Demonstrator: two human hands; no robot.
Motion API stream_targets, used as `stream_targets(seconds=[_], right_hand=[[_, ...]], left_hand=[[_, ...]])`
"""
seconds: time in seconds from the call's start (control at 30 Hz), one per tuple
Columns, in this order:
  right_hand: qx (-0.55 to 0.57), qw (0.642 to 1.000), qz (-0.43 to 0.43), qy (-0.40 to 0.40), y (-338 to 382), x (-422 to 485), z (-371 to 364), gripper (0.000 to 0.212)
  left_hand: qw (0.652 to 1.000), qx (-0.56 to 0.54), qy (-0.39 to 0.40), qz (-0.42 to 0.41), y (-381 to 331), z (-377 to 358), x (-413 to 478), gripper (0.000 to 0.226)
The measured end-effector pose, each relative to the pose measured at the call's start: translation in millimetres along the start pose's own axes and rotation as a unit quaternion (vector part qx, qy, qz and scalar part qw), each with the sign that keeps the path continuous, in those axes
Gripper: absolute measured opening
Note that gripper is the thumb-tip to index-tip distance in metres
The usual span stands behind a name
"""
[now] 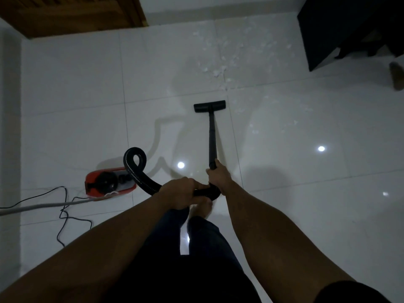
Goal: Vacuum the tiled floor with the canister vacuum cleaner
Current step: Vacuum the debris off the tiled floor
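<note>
A red canister vacuum sits on the glossy white tiled floor to my left. Its black ribbed hose loops up and runs to my hands. My left hand grips the hose end near the handle. My right hand grips the lower end of the black wand. The wand slopes forward to the flat black floor nozzle, which rests on a tile. White paper scraps lie scattered just beyond the nozzle and to its right.
A thin black cord and a grey cable trail left from the canister. A wooden door stands at the far left, dark furniture at the far right. A white wall runs along the left. My legs and bare foot are below.
</note>
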State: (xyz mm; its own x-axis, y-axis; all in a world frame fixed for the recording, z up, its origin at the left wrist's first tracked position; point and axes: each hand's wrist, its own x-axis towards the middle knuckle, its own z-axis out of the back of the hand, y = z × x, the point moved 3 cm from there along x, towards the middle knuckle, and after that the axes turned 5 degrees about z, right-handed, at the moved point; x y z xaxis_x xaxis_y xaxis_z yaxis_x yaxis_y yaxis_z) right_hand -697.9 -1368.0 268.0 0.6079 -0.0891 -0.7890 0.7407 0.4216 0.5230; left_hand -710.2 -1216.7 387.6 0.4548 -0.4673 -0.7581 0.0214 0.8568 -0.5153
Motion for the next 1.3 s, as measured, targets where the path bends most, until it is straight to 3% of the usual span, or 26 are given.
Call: stream_targets(seconds=[0.1,0.23,0.3,0.47,0.77,0.93,1.3], right_hand=[[-0.009,1.000,0.008,0.009,25,20,5,0.076],[-0.012,1.000,0.014,0.017,66,52,7,0.077],[-0.012,1.000,0.020,0.014,82,67,8,0.078],[-0.027,0.999,0.024,0.002,148,107,0,0.077],[-0.083,0.995,0.048,-0.004,258,157,-6,0.069],[-0.060,0.998,0.032,-0.016,286,177,-12,0.062],[-0.062,0.996,0.041,-0.045,334,186,8,0.062]], left_hand=[[1.000,-0.022,-0.002,0.004,7,19,13,0.039],[0.998,0.009,-0.036,0.047,32,51,43,0.094],[0.999,0.010,-0.029,0.036,37,68,52,0.086],[0.998,-0.016,-0.053,-0.007,59,152,59,0.041],[0.994,-0.070,-0.079,-0.029,102,251,78,0.061],[0.995,-0.053,-0.084,-0.028,115,286,84,0.045],[0.993,-0.057,-0.103,-0.025,111,331,97,0.040]])
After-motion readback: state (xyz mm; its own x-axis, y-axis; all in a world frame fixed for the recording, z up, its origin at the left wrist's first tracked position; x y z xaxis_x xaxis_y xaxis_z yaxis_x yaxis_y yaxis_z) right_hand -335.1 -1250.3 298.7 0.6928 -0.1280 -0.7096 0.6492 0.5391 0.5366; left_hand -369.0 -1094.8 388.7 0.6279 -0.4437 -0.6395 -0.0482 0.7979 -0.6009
